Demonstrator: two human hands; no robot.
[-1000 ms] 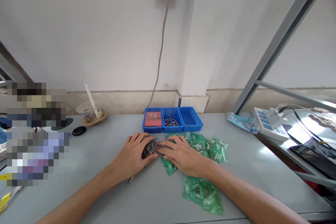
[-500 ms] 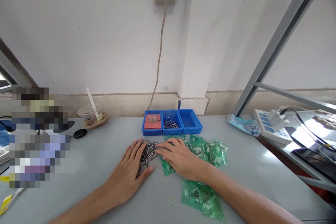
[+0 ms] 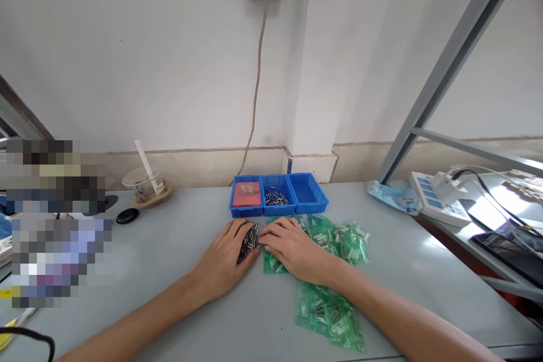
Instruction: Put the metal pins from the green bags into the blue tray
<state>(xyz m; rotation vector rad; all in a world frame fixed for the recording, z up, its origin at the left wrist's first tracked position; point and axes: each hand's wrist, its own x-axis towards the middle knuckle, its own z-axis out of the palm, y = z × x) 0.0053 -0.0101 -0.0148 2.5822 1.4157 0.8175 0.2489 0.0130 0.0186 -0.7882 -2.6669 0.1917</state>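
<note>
"So, what just changed on the gray worktop (image 3: 237, 328)?"

"Blue bins (image 3: 311, 208) line its back edge and green bags (image 3: 333, 319) spread from there toward its near edge; beside them the left hand (image 3: 227, 257) has swung in toward the right hand (image 3: 294, 251)."

"And the fingers?"

"The left's, spread earlier, now curve close together, thumb drawn in, cupping the metal pins (image 3: 251, 240). The right's are bent, tips at the heap's right side; whether they pinch a pin, one cannot tell."

"Meaning?"

"The pins, between both hands and well in from the near edge, look tighter: gathering appears further along."
</note>
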